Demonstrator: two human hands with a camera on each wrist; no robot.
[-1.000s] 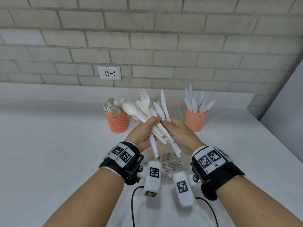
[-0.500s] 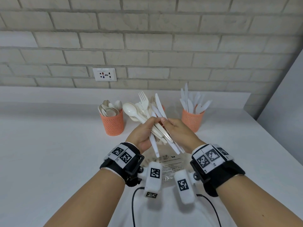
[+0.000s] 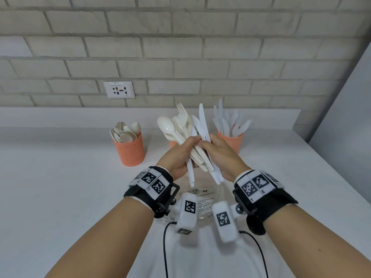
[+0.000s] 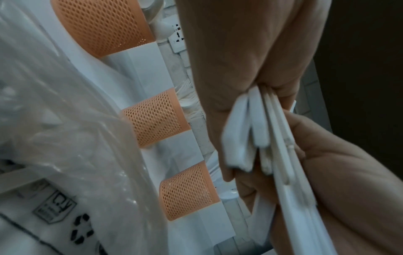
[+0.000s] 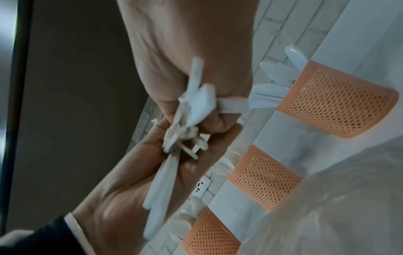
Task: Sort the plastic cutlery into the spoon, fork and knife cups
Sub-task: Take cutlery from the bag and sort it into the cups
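Cutlery bundle (image 3: 188, 137): mixed white spoons, forks and knives, held above the table, near the cups.
Left hand (image 3: 177, 157): fingers curled round the handles.
Right hand (image 3: 220, 157): fingertips pinching knives in the bundle.
Cups: spoon cup (image 3: 130, 151) far left, knife cup (image 3: 232, 141) far right, a third cup (image 4: 159, 120) between them.
Plastic bag (image 3: 202, 201): on the white table (image 3: 60, 187), under the wrists.

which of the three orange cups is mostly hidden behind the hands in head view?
The middle cup: only a sliver shows behind the left hand. The spoon cup and knife cup stand in plain view.

The middle cup (image 3: 172, 144) is mostly hidden behind the held cutlery bundle (image 3: 187, 133).
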